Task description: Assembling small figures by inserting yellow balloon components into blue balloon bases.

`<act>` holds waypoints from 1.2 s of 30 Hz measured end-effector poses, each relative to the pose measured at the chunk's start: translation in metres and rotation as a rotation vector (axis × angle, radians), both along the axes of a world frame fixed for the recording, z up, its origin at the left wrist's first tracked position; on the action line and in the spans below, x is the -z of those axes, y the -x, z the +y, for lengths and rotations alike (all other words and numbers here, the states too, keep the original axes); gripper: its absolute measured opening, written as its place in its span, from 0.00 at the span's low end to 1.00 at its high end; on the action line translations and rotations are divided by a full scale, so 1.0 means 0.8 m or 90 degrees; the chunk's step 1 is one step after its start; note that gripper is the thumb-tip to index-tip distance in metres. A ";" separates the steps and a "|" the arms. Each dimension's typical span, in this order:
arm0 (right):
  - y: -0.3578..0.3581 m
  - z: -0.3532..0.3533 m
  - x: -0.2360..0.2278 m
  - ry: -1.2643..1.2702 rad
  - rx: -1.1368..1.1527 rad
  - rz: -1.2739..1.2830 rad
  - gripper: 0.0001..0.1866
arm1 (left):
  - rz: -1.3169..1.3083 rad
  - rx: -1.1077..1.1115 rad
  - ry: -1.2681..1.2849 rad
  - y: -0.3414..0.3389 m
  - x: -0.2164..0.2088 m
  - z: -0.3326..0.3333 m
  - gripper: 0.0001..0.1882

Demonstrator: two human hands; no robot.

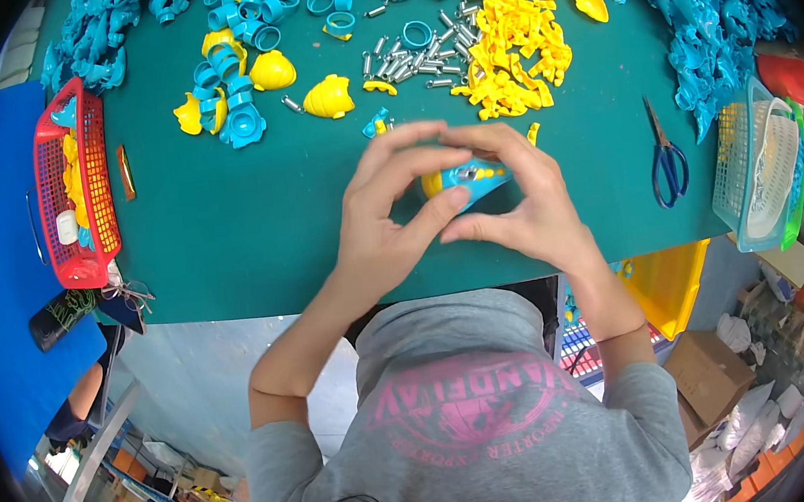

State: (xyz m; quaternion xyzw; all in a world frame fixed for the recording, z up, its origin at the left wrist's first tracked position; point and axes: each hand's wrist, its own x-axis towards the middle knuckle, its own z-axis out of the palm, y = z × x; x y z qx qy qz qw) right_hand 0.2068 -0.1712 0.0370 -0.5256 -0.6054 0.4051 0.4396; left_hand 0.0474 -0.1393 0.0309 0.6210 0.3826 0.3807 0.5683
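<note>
Over the front of the green table, my left hand [387, 199] and my right hand [531, 185] close round a small blue and yellow plastic piece [481, 181]. Its yellow end lies by my left fingers, and its blue side faces my right hand. My left thumb presses on its near edge; my fingers cover part of it. Just beyond my left fingertips sits a small blue and yellow part [376, 123]. A yellow shell piece [327, 97] and a pile of metal springs [422, 58] lie farther off. Small yellow parts [523, 46] are heaped to the right of the springs.
Blue rings [253, 14] and stacked blue pieces [242, 121] lie at the far left. A large blue heap [709, 18] fills the far right. Scissors [667, 162] rest on the right, near a light blue basket [738, 170]. A red basket [84, 267] stands on the left edge.
</note>
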 end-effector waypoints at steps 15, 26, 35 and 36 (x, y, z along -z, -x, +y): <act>-0.083 -0.028 0.011 0.064 0.251 0.147 0.28 | 0.380 0.097 -0.473 -0.024 0.005 0.128 0.23; -0.025 -0.024 0.002 0.116 0.042 -0.032 0.24 | 0.341 0.021 -0.361 -0.009 0.039 -0.008 0.38; 0.003 -0.018 -0.023 -0.064 -0.033 -0.443 0.27 | 0.283 0.036 -0.263 0.006 0.040 -0.013 0.44; 0.004 -0.017 -0.023 -0.075 -0.037 -0.435 0.27 | 0.269 0.043 -0.264 0.007 0.038 -0.013 0.44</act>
